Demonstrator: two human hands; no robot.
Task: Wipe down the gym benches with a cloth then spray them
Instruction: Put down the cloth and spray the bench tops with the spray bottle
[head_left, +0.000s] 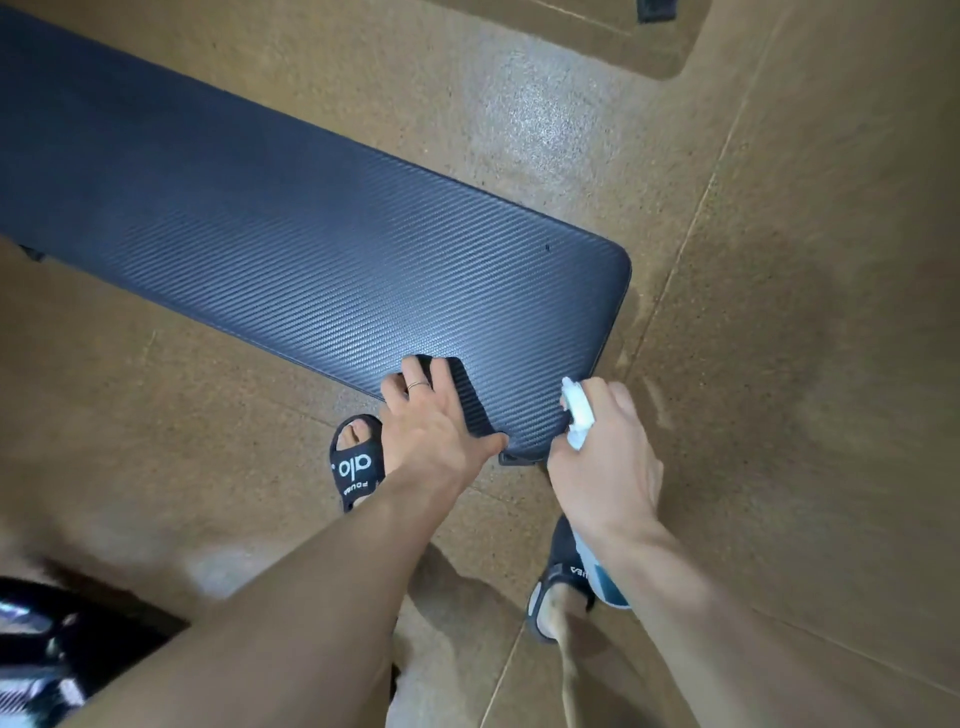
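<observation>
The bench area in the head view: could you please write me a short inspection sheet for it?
Surface: dark ribbed bench pad, lying flat, with a small dark speck near its far corner.
Job's things: spray bottle, white nozzle aimed at the pad's near corner; no cloth clearly seen.
Clutter: nothing seen.
Grippers: left hand presses flat on the pad's near corner, a ring on one finger; right hand grips the bottle.
Cables: nothing seen.
Surroundings: brown speckled floor with seams; black sandals on both feet; a dark object at the top edge.
</observation>
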